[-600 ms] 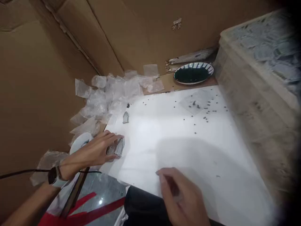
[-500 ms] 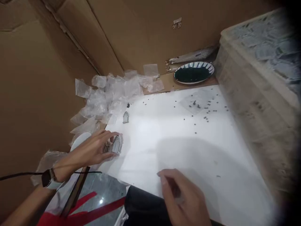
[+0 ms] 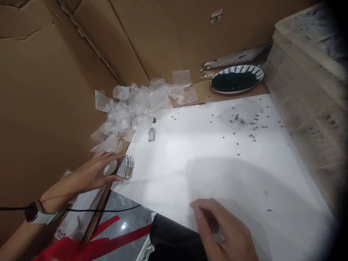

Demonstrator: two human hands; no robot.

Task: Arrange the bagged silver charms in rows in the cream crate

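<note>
At the left edge of the white tabletop point(image 3: 168, 159), several small silvery arched pieces point(image 3: 126, 167) stand close together in a row. My left hand point(image 3: 95, 170) is at the left end of that row, thumb and forefinger apart on either side of it; I cannot tell whether the fingertips touch. One more arched piece point(image 3: 152, 134) lies alone farther back. Near the front edge is my right hand point(image 3: 223, 228), thumb and forefinger tips pressed together. Something pale and translucent shows inside its curled fingers, too hidden to name.
Clear plastic bags point(image 3: 133, 105) are heaped at the back left. Small dark bits point(image 3: 251, 136) lie scattered at the right, some on a flat clear bag point(image 3: 233, 116). An oval dish point(image 3: 261, 74) with dark green contents is at the back. A plastic crate point(image 3: 301, 83) borders the right side.
The arched piece that was between my left fingers now stands in the row, and that hand has drawn left. The view has shifted slightly; my right hand keeps its pinched pose.
</note>
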